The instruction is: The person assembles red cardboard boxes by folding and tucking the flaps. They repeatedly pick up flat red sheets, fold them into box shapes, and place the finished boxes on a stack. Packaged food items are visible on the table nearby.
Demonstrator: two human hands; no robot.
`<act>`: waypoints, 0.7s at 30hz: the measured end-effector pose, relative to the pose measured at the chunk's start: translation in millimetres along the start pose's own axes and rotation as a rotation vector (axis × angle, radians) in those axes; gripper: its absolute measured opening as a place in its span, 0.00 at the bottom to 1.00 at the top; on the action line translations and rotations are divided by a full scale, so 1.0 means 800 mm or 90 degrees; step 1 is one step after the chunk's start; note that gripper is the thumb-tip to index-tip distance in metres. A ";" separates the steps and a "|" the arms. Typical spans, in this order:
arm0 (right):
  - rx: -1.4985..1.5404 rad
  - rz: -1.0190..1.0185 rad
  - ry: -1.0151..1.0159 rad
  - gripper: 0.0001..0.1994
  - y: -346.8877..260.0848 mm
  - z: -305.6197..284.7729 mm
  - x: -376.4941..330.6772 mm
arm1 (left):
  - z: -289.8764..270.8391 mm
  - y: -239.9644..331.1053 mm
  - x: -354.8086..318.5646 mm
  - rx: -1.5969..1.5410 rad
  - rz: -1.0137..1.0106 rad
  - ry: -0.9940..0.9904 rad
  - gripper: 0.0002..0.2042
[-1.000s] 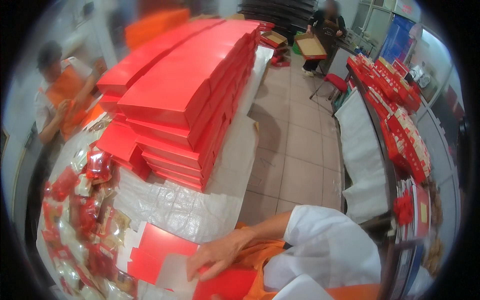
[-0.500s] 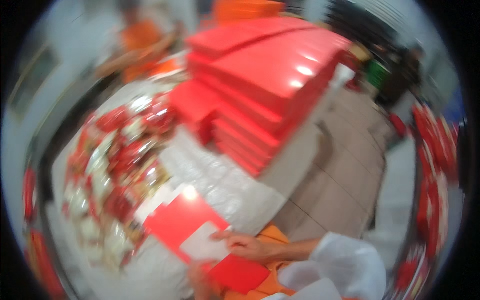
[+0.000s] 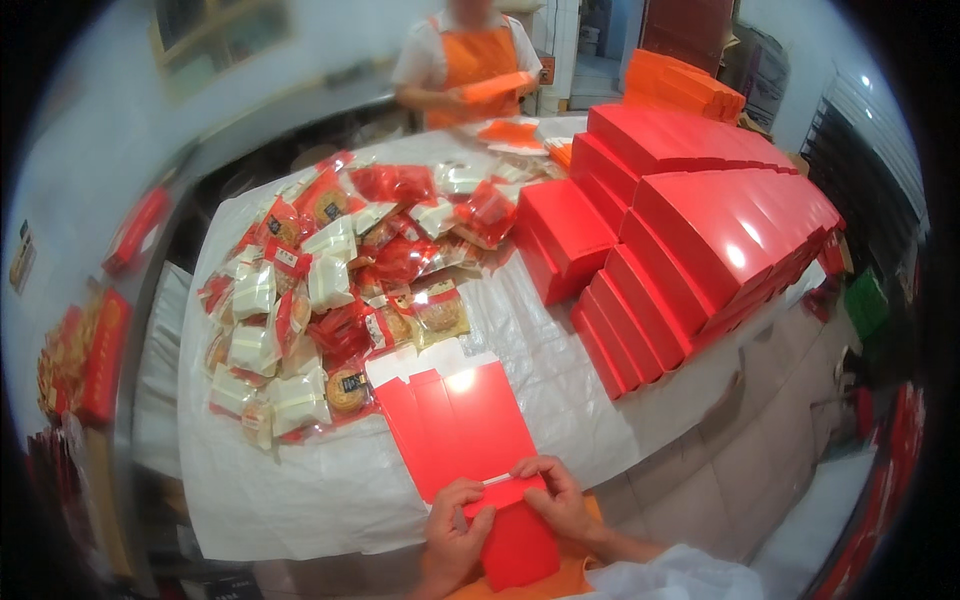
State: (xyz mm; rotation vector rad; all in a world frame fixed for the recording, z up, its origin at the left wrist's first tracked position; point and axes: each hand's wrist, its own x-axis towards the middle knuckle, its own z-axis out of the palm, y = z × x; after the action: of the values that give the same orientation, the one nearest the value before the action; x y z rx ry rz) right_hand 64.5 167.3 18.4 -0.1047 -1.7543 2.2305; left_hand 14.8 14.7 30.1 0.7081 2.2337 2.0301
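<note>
Before you is the bench (image 3: 350,515), spread with a pale, wrinkled sheet. On its right side rises the stack of red boxes (image 3: 715,235), and a heap of wrapped packets (image 3: 335,275) covers the left and far part. The flattened red carton (image 3: 462,415) lies at the near edge, between the two; its far end is just beside the packets, and its near end reaches over the edge toward your lap.

It looks like thin coated card, so expect it to be light: stiff while flat, but ready to bend along its creases. The glossy red face is likely a little slippery, and a hard squeeze in mid-panel could dent it.

Your left hand (image 3: 455,528) and right hand (image 3: 562,502) both grip the near part, fingers curled over the far side of a fold and thumbs pressing on the near side. Holding at both ends of that crease, as here, seems the best way to keep the line straight.

Smallest are the white flaps (image 3: 393,364) at the far end; they look the weakest part, so avoid lifting by them.
</note>
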 end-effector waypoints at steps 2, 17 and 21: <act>0.013 0.029 0.020 0.09 -0.014 0.004 0.003 | 0.000 0.010 0.010 0.066 0.026 -0.012 0.10; -0.048 0.068 -0.020 0.03 -0.006 -0.008 0.000 | -0.013 0.002 0.009 -0.005 -0.040 -0.088 0.06; -0.014 0.043 -0.032 0.02 0.007 -0.018 -0.007 | -0.015 0.001 0.000 -0.009 -0.046 -0.100 0.06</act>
State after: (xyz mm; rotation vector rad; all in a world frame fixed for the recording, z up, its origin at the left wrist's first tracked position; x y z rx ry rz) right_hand 72.2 177.9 8.4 -0.1154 -1.8276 2.2809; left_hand 11.0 3.6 32.5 0.7468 2.1235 1.8859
